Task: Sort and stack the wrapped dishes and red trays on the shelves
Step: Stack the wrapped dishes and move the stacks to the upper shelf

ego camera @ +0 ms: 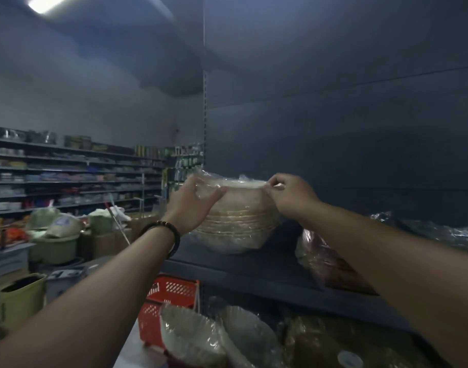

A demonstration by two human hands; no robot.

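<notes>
In the centre of the frame, the left grip point(194, 205) is curling its fingers and thumb round the left side of a stack of wrapped bowls point(235, 216), while the right grip point(291, 197) is pinching the plastic wrap at the stack's upper right rim. The stack is sitting low over the dark shelf point(254, 272); whether it is touching is unclear. A red basket point(169, 301) is standing at lower centre.

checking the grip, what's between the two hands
The plastic-wrapped stack of bowls, with the left hand and right hand gripping its top edge, shown in the head view.
</notes>
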